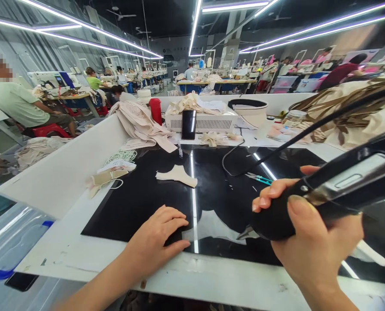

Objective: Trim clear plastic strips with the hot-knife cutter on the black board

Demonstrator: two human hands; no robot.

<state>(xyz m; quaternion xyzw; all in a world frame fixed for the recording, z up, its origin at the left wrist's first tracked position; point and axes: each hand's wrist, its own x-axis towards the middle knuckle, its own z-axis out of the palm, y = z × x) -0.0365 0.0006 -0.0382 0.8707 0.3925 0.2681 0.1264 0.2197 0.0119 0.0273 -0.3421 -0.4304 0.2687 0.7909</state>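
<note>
Black tool [338,185] slants lengthwise, pointing down-left at translucent piece [210,224].

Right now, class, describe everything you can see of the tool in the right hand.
The tool is thick and black, with a silvery panel, a round screw head and a pointed, metal-looking tip. The right hand grips its rounded front end. It slants down leftward, its rear cut off by the frame. The tip is at the pale piece; whether they touch is unclear.

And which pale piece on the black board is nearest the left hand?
The translucent piece, between left hand and right hand; the cream piece lies farther back, another piece rightmost.
</note>
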